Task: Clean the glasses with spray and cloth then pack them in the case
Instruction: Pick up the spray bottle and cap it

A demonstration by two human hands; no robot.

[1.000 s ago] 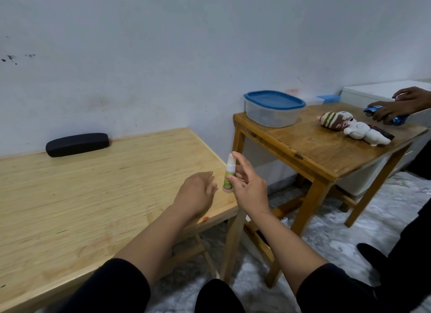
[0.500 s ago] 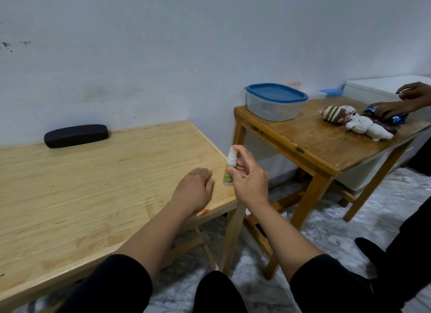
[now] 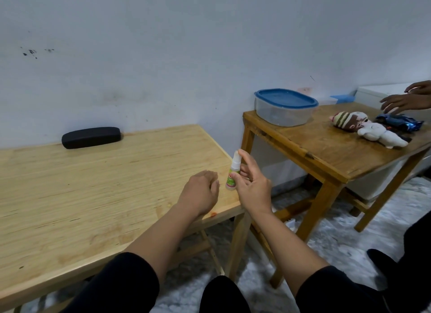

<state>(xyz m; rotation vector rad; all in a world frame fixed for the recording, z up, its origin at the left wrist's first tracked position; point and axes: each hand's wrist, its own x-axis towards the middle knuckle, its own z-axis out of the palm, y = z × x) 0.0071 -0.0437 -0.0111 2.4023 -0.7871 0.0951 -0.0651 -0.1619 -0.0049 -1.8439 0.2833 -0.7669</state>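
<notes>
My right hand [image 3: 253,189] holds a small white spray bottle [image 3: 232,172] with a green label upright, at the right end of the light wooden table [image 3: 93,184]. The index finger rests on the bottle's nozzle. Just to its left, my left hand [image 3: 200,192] rests on the table with its fingers curled under; nothing shows in it. A closed black glasses case [image 3: 91,137] lies at the table's far edge by the wall. No glasses or cloth are in view.
To the right stands a darker wooden table [image 3: 326,154] with a blue-lidded plastic container [image 3: 285,107], two soft toys [image 3: 349,122], and a blue toy [image 3: 396,122]. Another person's hands [image 3: 401,102] hover over it. Between the tables is a narrow gap.
My hands and the bottle have hardly moved. The other person's hands have lifted off the blue toy. My view has tilted slightly.
</notes>
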